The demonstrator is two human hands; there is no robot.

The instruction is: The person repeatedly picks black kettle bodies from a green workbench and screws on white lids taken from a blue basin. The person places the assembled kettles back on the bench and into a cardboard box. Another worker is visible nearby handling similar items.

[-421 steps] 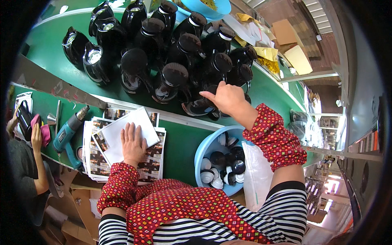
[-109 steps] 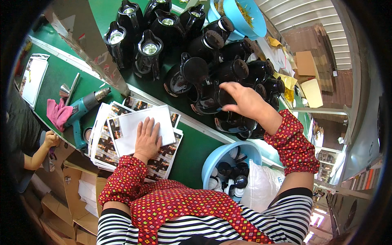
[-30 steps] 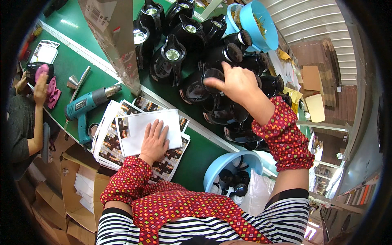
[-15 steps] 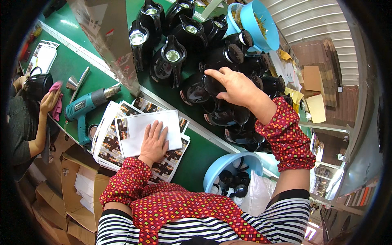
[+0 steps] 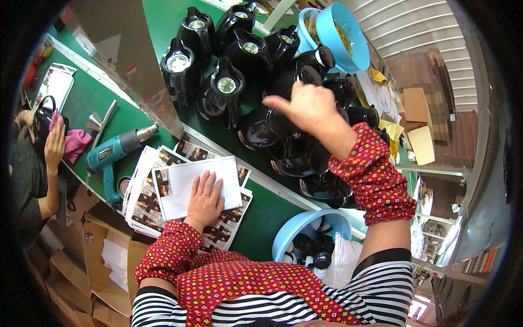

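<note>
My left hand (image 5: 205, 197) lies flat, fingers spread, on a white sheet (image 5: 180, 188) atop a stack of printed sheets (image 5: 144, 204). My right hand (image 5: 313, 109) is over a cluster of black jugs lying on their sides. Its thumb stretches out to the left; the other fingers bend downward and their tips are partly hidden, so contact with a jug is unclear. Nearest below it is a black jug (image 5: 282, 124). Farther left, several black jugs (image 5: 223, 90) stand upright with open mouths and shiny silvery insides.
A teal heat gun (image 5: 111, 155) lies left of the sheets. A blue basin (image 5: 280, 234) with black and white parts stands near my front. Blue tubs (image 5: 340, 41) sit at the back. At the far left, a co-worker's hand (image 5: 54, 144) is by a pink cloth (image 5: 77, 143).
My right hand has shifted slightly up and turned, its thumb now pointing left instead of curving round a jug. My left hand has stayed on the sheet. The co-worker's hands have moved.
</note>
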